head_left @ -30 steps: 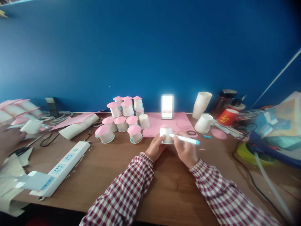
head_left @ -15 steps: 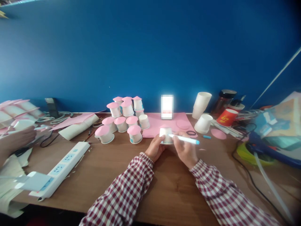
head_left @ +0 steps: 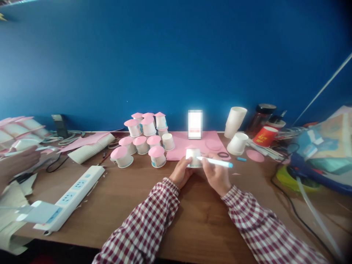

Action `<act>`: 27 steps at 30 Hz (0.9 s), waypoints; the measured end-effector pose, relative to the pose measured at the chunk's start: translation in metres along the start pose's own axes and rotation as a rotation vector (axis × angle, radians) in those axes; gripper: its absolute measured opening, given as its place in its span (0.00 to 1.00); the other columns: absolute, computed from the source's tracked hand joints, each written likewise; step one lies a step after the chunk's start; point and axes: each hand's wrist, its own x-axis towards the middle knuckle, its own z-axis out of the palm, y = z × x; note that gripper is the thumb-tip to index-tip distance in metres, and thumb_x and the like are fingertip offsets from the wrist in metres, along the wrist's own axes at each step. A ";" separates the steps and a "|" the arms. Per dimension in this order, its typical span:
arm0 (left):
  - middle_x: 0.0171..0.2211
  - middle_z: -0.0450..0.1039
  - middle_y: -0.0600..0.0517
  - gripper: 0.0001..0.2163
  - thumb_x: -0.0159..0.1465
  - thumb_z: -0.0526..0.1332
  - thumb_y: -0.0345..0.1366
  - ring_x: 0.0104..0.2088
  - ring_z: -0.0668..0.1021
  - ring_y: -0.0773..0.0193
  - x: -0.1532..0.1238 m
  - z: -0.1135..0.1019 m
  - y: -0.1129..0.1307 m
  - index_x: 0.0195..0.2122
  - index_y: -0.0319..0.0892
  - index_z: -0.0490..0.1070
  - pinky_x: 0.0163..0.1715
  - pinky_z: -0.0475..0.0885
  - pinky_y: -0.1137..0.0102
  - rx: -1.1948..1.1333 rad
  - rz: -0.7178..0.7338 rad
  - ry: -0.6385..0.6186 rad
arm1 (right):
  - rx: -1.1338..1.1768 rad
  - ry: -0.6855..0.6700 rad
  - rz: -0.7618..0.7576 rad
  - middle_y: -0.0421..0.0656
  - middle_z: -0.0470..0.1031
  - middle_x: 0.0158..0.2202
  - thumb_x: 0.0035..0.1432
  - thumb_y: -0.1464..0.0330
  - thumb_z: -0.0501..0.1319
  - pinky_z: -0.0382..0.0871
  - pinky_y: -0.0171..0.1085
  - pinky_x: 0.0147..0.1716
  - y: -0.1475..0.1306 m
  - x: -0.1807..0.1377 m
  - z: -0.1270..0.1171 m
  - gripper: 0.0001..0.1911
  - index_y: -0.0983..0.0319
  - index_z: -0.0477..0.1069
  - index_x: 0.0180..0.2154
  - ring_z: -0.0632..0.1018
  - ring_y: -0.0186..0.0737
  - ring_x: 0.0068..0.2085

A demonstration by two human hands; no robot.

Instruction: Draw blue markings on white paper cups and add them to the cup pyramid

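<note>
Gripping the paper cup [head_left: 193, 154], the left hand [head_left: 180, 173] should brace it; the right hand [head_left: 218, 176], pinching the felt-tip marker [head_left: 217, 162], should press lightly.

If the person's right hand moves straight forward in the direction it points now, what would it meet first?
The right hand would probably meet the white cup in the left hand first; exact depth is unclear.

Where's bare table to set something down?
Tabletop is mostly bare between power strip and left sleeve, between left sleeve and right sleeve, and, narrower, between right sleeve and black cable; marker in right hand points that way. Crowded: back left, with pink-topped cups; far right, around the red cup.
</note>
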 end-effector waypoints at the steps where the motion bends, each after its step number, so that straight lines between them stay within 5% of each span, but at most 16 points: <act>1: 0.44 0.73 0.44 0.16 0.59 0.59 0.39 0.44 0.74 0.57 0.000 0.000 0.000 0.46 0.38 0.70 0.46 0.67 0.63 0.001 -0.001 0.007 | 0.001 0.001 0.001 0.43 0.74 0.31 0.60 0.64 0.54 0.71 0.36 0.31 0.000 0.000 0.000 0.07 0.61 0.67 0.35 0.76 0.39 0.31; 27: 0.45 0.72 0.43 0.15 0.61 0.57 0.37 0.45 0.73 0.56 0.000 -0.003 -0.001 0.47 0.36 0.69 0.46 0.68 0.62 -0.002 -0.009 -0.001 | -0.002 0.005 0.003 0.43 0.74 0.29 0.59 0.65 0.55 0.70 0.35 0.31 0.001 0.000 0.000 0.07 0.61 0.66 0.34 0.76 0.38 0.31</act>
